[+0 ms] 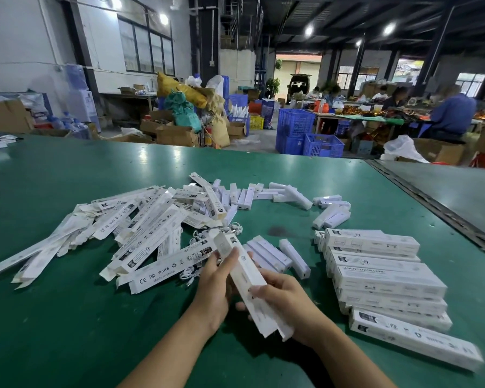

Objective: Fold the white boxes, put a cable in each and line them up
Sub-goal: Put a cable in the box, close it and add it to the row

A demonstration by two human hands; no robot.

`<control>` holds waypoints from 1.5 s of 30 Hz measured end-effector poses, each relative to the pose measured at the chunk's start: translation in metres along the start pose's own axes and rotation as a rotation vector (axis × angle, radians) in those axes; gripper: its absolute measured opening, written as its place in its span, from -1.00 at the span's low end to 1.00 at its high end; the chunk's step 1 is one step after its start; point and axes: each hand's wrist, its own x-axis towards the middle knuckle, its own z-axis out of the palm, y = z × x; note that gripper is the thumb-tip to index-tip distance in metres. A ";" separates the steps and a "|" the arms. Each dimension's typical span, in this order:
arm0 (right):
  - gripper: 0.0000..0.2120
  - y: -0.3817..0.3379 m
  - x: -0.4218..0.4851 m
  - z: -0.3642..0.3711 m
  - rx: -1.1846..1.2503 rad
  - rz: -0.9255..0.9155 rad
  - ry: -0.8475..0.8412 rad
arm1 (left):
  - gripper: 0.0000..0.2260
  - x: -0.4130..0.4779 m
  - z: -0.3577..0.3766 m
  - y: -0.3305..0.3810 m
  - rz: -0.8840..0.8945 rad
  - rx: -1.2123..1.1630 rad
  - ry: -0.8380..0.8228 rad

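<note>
As hands (212, 292) (286, 302) hold it, the carton (245, 277) is oblong.

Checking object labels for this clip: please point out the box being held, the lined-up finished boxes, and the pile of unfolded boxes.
held box (246, 275): head view, middle of its top face.
lined-up boxes (387, 275): head view, top face of a middle box.
flat box pile (151, 233): head view, a printed flat box mid-pile.

Both bare forearms angle inward, wrists close together. The left grip (216, 287) shows its back, its fingers (231, 259) laid up along the far half of a white box (244, 275) and holding it. Just right of it, the right grip (287, 302) curls its fingers over the box's near half, thumb underneath.
</note>
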 end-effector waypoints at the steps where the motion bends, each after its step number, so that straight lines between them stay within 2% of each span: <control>1: -0.69 0.000 0.000 0.001 -0.007 0.015 -0.033 | -0.69 -0.001 0.000 -0.001 -0.014 0.022 -0.016; 2: -0.70 0.000 -0.001 0.001 -0.019 0.019 -0.054 | -0.77 -0.001 0.001 -0.002 -0.013 0.051 -0.006; 4: -0.73 0.002 -0.001 0.000 -0.037 0.003 -0.079 | -0.77 0.002 0.000 -0.005 0.028 0.107 0.044; 6: -0.74 0.004 -0.002 0.004 -0.113 -0.050 -0.027 | -0.80 0.005 0.001 -0.005 0.085 0.120 0.104; 8: -0.66 0.006 -0.001 0.007 -0.331 -0.123 0.084 | -0.82 0.009 0.000 -0.004 0.136 0.106 0.177; 11: -0.43 0.006 -0.001 0.010 -0.592 -0.187 0.122 | -0.81 0.013 -0.006 -0.002 0.188 0.148 0.242; 13: -0.45 0.007 -0.001 0.008 -0.640 -0.215 0.170 | -0.75 0.013 -0.007 -0.002 0.186 0.205 0.220; 15: -0.58 0.006 -0.001 0.008 -0.534 -0.215 0.212 | -0.62 0.011 -0.006 -0.002 0.195 0.245 0.147; 17: -0.69 0.005 -0.001 0.006 -0.243 -0.153 0.208 | -0.48 0.009 -0.004 -0.006 0.205 0.294 0.076; 19: -0.73 0.001 -0.001 0.003 0.011 -0.107 0.181 | -0.51 0.006 -0.003 -0.014 0.241 0.399 0.011; 22: -0.77 -0.003 0.001 0.000 0.184 -0.100 0.179 | -0.72 0.000 0.001 -0.020 0.296 0.566 -0.041; 26: -0.69 -0.003 0.002 -0.004 0.259 -0.038 0.215 | -0.54 -0.005 0.002 -0.020 0.335 0.718 -0.160; 30: -0.67 -0.006 0.003 -0.003 0.243 -0.026 0.186 | -0.50 -0.009 0.001 -0.018 0.345 0.717 -0.208; 33: -0.65 -0.005 0.003 -0.003 0.185 -0.039 0.233 | -0.50 -0.011 0.001 -0.014 0.327 0.709 -0.259; 37: -0.62 -0.004 0.000 -0.001 -0.033 -0.077 0.326 | -0.48 -0.013 0.002 -0.012 0.329 0.767 -0.351; 42: -0.57 -0.006 -0.001 0.000 -0.233 -0.162 0.269 | -0.35 -0.013 0.004 -0.011 0.378 0.762 -0.346; 45: -0.56 -0.005 -0.001 -0.001 -0.305 -0.194 0.231 | -0.36 -0.013 0.003 -0.011 0.402 0.735 -0.329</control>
